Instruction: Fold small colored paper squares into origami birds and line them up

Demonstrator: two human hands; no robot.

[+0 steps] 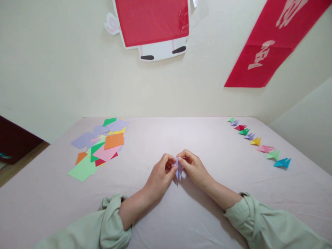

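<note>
A small piece of folded purple paper (178, 172) is held between my hands above the middle of the table, its narrow points hanging downward. My left hand (164, 172) pinches its left side between thumb and fingers. On the upper right edge, my right hand (192, 166) has its thumb and index finger closed on the same paper. The fingers cover much of the upper part, so the exact folds there are hidden.
Loose coloured paper sheets (82, 166) lie in an overlapping pile at the left. Several folded paper figures (265, 149) stand in a slanting row along the right side. The pale tablecloth (155, 138) reaches back to the wall (166, 90).
</note>
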